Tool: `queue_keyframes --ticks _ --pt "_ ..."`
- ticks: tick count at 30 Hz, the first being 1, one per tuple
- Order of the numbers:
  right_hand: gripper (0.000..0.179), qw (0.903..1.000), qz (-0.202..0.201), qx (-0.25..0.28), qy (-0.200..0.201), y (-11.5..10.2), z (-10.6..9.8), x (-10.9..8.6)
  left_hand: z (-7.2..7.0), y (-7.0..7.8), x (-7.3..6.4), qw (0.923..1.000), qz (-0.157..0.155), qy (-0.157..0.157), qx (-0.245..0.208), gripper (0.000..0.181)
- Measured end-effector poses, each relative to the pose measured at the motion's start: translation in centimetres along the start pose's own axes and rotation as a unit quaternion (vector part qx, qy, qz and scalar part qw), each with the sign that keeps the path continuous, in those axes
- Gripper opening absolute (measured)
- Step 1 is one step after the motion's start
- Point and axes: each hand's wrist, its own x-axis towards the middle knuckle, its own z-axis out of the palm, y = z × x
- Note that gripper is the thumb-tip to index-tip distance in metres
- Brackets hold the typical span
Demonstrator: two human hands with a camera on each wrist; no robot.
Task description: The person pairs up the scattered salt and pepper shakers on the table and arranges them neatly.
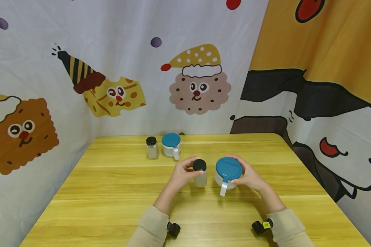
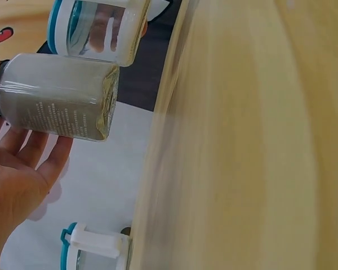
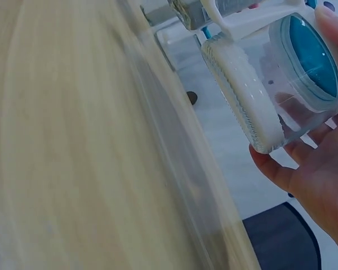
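Note:
My left hand [image 1: 184, 171] grips a square glass spice jar [image 1: 200, 178] by its upper part, just below the black lid. Greyish contents and small printed text show on this jar [image 2: 59, 97] in the left wrist view, with a gap between its base and the tabletop. Beside it, my right hand [image 1: 248, 175] holds a round clear seasoning pot [image 1: 228, 173] with a blue lid and white handle, thumb and fingers around its side. White contents lie in the bottom of the pot [image 3: 245, 93], which is tilted in the right wrist view. The two held containers stand close together.
Farther back on the wooden table [image 1: 111, 206] stand another black-lidded spice jar [image 1: 152, 151] and a second blue-lidded pot [image 1: 170, 147], side by side. Behind the table's far edge hangs a patterned curtain [image 1: 126, 41]. Small black cameras sit on both wrists.

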Motion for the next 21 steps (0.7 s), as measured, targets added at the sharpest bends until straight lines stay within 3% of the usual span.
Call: queue_keyframes --ticks 21 --pt "0.086 0.9982 0.0 0.037 -0.048 0.2 -3.0 -1.7 2.0 -0.3 0.4 0.9998 0.001 -0.018 -0.004 0.042"
